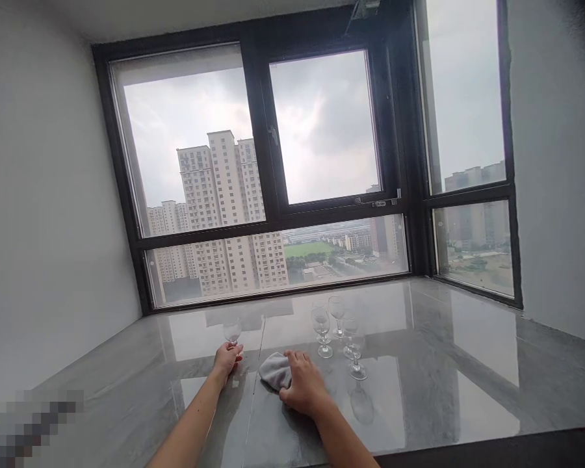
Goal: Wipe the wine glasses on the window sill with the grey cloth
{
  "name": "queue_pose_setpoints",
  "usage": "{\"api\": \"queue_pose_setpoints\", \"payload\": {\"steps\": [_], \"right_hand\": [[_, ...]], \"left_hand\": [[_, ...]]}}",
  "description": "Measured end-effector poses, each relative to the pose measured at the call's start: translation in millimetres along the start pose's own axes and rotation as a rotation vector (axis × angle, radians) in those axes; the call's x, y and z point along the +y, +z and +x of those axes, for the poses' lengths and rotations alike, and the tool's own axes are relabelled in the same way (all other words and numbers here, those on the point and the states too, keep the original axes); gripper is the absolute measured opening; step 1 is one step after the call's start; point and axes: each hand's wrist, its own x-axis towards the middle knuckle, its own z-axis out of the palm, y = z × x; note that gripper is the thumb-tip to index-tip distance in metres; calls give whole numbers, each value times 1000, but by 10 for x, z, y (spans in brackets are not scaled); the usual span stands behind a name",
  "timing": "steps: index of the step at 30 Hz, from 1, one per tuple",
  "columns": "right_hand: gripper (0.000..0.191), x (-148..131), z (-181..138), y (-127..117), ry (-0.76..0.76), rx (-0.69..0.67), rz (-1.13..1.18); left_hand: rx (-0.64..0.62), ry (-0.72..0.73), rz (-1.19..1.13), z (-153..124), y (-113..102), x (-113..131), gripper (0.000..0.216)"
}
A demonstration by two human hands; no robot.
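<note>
My left hand [228, 359] is closed round the lower part of a clear stemmed glass [232, 330], whose bowl stands up above the fingers. To its right, my right hand [303, 383] grips a folded grey cloth [275, 372] that rests on the shiny grey sill. The hands are apart, and the cloth does not touch the glass. Several more clear stemmed glasses stand upright in a group beyond my right hand, among them a front glass [357, 370], one to its left [324, 351] and a rear one [337, 312].
The glossy grey tiled sill [433, 390] mirrors the windows and ends at a dark front edge at the lower right. Dark window frames [273, 224] stand behind it, with a window handle [273, 134]. White walls [53, 195] close in both sides. A blurred patch lies at lower left.
</note>
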Motion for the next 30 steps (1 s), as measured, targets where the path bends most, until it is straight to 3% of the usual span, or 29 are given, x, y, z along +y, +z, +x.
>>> {"api": "queue_pose_setpoints", "payload": {"steps": [5, 9, 16, 23, 30], "right_hand": [[59, 58, 65, 31, 55, 54, 69], [51, 69, 94, 5, 167, 126, 67], [47, 42, 93, -92, 289, 211, 54], [51, 57, 29, -153, 364, 297, 99], [64, 178, 111, -19, 241, 322, 220]], "left_hand": [[-45, 156, 97, -167, 118, 34, 24], [-52, 353, 241, -527, 275, 40, 28], [138, 543, 535, -1090, 376, 82, 23], [194, 470, 619, -1204, 380, 171, 22], [142, 447, 704, -1138, 409, 76, 21]]}}
